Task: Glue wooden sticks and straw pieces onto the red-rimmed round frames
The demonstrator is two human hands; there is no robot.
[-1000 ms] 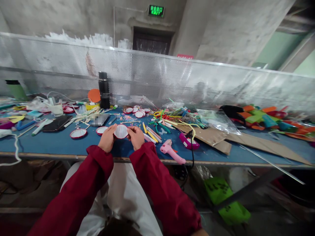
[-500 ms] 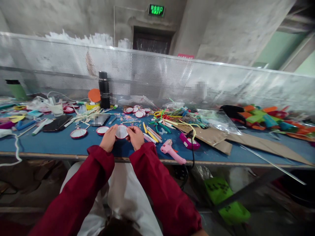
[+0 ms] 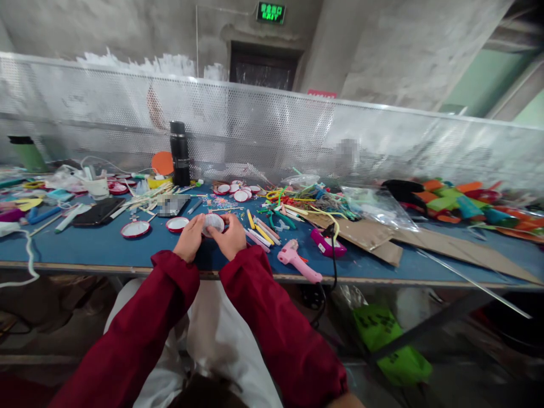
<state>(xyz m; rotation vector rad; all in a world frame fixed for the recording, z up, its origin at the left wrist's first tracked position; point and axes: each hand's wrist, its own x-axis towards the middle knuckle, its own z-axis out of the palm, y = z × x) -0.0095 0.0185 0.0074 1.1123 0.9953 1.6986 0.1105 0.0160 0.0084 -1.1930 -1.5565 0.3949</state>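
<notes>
Both hands are pinched around one small white disc with a red rim (image 3: 212, 224), held just above the blue table (image 3: 85, 249) near its front edge. The left hand (image 3: 190, 238) grips the left side, the right hand (image 3: 232, 237) curls its fingers over the right. Looks like the rim is being pressed on; next it probably needs even pressure all round.

Craft workshop: cluttered workbench (image 3: 106, 249), glue gun (image 3: 297, 262).
</notes>
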